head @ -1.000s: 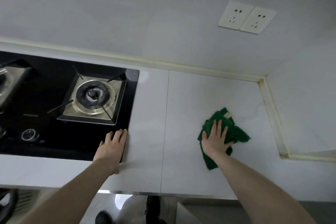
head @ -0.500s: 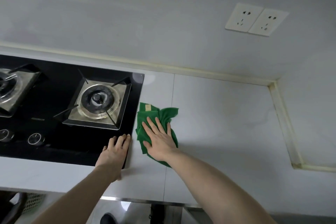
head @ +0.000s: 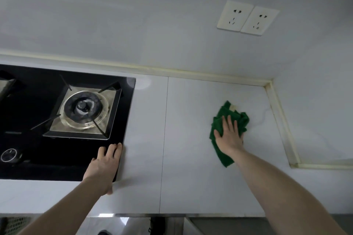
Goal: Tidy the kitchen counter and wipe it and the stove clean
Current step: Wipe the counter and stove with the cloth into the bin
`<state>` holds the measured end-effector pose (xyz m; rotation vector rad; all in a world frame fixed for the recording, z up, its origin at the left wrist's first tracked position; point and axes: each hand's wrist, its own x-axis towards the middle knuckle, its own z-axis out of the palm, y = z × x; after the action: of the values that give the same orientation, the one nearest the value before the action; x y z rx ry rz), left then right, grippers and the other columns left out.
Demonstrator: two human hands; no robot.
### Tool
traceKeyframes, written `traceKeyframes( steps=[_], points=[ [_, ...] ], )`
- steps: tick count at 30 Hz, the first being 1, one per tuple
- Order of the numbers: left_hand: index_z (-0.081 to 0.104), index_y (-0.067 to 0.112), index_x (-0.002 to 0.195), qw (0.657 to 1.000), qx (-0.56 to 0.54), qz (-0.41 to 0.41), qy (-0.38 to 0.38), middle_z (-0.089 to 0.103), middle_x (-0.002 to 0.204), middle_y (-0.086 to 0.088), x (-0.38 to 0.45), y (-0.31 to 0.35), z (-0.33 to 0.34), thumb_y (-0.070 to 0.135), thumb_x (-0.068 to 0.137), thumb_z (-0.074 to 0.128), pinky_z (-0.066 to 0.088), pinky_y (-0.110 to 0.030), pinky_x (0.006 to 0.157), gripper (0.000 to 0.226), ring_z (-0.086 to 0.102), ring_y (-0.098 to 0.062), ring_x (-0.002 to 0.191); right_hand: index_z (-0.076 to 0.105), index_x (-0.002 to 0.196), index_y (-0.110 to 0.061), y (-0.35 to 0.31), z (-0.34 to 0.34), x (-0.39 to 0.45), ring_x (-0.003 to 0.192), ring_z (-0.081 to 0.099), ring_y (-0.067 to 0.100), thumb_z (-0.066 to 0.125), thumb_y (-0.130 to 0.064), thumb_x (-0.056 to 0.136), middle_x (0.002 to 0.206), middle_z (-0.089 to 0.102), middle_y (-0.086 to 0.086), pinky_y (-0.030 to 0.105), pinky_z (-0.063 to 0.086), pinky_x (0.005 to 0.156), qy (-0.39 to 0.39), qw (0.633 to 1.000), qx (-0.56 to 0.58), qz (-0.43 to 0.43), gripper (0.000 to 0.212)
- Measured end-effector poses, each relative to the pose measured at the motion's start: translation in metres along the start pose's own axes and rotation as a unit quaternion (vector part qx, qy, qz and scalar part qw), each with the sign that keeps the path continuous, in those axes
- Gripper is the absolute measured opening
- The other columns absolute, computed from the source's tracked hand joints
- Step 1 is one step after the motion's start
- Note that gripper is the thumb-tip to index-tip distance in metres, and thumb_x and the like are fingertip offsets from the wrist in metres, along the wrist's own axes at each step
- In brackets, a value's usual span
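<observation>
The left hand [head: 104,166] rests flat, fingers straight and holding nothing, on the stove [head: 38,158] by its right front corner; leaning there could smear the black glass. Over on the counter [head: 181,177], the right hand [head: 229,137] presses the green cloth [head: 222,158] with flat fingers; its bunched folds may skip patches near the corner seam [head: 282,124].

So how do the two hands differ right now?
The right hand presses flat on the green cloth on the white counter; the left hand holds nothing and rests on the black stove corner. The right reaches farther out than the left. Both have straight fingers.
</observation>
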<state>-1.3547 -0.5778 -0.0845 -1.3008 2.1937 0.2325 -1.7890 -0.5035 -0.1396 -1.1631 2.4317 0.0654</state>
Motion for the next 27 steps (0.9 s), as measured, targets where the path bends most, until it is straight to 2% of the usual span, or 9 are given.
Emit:
traceKeyframes(
  steps=[3,6,10,14,20,24,27],
  points=[
    [-0.018,0.01,0.157,1.0,0.001,0.0,-0.001,0.011,0.148,0.003,0.002,0.0,0.002,0.053,0.055,0.093,0.049,-0.033,0.103,0.157,0.027,-0.023,0.129,-0.01,0.16,-0.032,0.029,-0.014,0.013,0.154,-0.011,0.022,0.027,-0.05,0.104,0.167,-0.018,-0.008,0.066,0.002,0.12,-0.008,0.997,0.008,0.079,0.069],
    [-0.019,0.01,0.156,1.0,0.002,0.0,0.001,0.01,0.149,0.003,0.002,0.0,0.004,0.053,0.055,0.092,0.048,-0.034,0.104,0.157,0.027,-0.022,0.129,-0.009,0.159,-0.033,0.033,-0.027,0.033,0.154,-0.013,0.024,0.028,-0.042,0.106,0.166,-0.019,-0.01,0.071,0.005,0.116,-0.037,0.991,0.038,0.122,0.066],
    [-0.02,0.009,0.156,1.0,0.003,0.0,0.006,0.009,0.151,0.002,0.004,0.001,0.006,0.051,0.057,0.092,0.045,-0.036,0.108,0.155,0.026,-0.023,0.131,-0.013,0.159,-0.027,0.005,-0.033,0.062,0.153,-0.015,0.034,0.022,-0.041,0.106,0.167,-0.02,-0.003,0.066,0.004,0.12,-0.058,0.987,0.051,0.143,0.065],
    [-0.022,0.009,0.156,1.0,0.001,0.002,0.009,0.007,0.153,0.003,0.007,0.002,0.009,0.05,0.058,0.092,0.043,-0.037,0.111,0.155,0.024,-0.024,0.133,-0.012,0.159,-0.03,-0.061,-0.034,0.077,0.153,-0.014,0.031,0.024,-0.043,0.107,0.166,-0.021,-0.005,0.07,0.003,0.117,-0.059,0.996,0.032,0.066,0.064],
    [-0.024,0.008,0.155,1.0,0.004,-0.002,0.014,0.007,0.156,0.0,0.009,-0.001,0.016,0.045,0.059,0.093,0.039,-0.042,0.115,0.155,0.022,-0.029,0.14,-0.009,0.16,-0.03,-0.191,-0.017,0.081,0.153,-0.017,0.032,0.029,-0.038,0.106,0.167,-0.019,-0.004,0.067,-0.004,0.118,-0.07,0.994,-0.001,-0.087,0.066],
    [-0.025,0.009,0.155,1.0,0.0,-0.008,0.008,0.005,0.158,0.0,0.011,-0.002,0.019,0.044,0.059,0.094,0.037,-0.043,0.117,0.156,0.019,-0.031,0.144,-0.005,0.161,-0.03,-0.259,0.008,0.049,0.153,-0.019,0.03,0.031,-0.035,0.105,0.167,-0.018,-0.005,0.064,-0.01,0.119,-0.086,0.973,-0.026,-0.213,0.066],
    [-0.025,0.009,0.155,1.0,-0.007,-0.006,0.008,0.006,0.157,0.0,0.012,-0.002,0.021,0.044,0.059,0.094,0.036,-0.044,0.117,0.157,0.018,-0.031,0.145,-0.002,0.161,-0.031,-0.284,0.029,0.019,0.152,-0.021,0.026,0.034,-0.035,0.104,0.167,-0.016,-0.007,0.061,-0.011,0.12,-0.114,0.946,-0.042,-0.3,0.067]
  ],
)
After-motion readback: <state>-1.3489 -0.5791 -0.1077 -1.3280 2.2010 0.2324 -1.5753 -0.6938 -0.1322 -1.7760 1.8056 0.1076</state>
